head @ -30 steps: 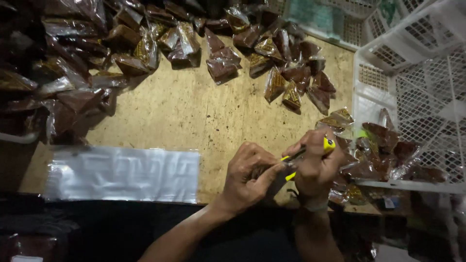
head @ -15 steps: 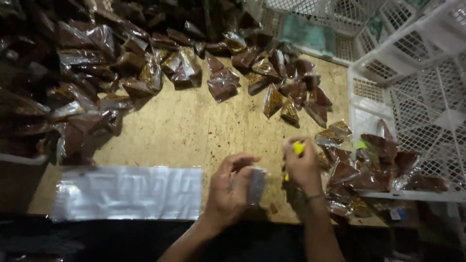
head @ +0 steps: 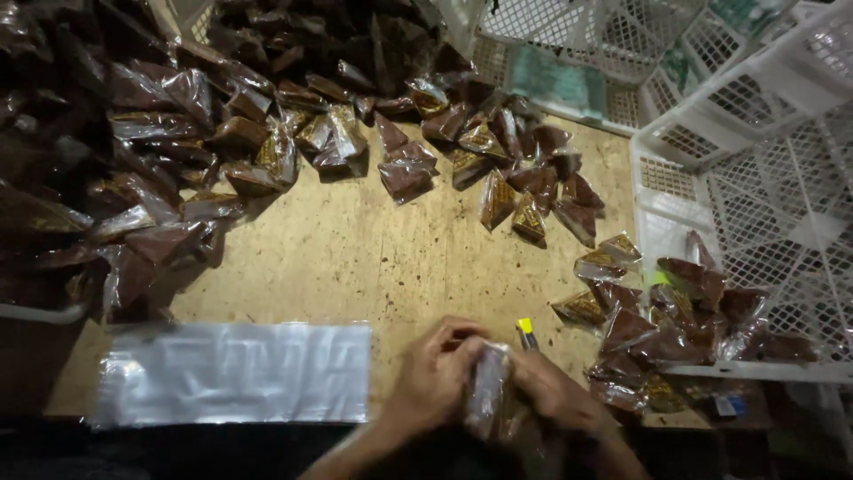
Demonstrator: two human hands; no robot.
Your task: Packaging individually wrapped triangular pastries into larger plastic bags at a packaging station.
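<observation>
Both hands pinching small clear packet (head: 487, 391), brown filling, crinkled plastic

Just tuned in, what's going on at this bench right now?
A person has both hands together at the near edge of the wooden table. The left hand and right hand are closed around a small clear plastic packet. A yellow-tipped tool pokes up beside the right hand. Piles of brown filled packets cover the far and left side, more lie by the white plastic crate, and a stack of empty clear bags lies left.
</observation>
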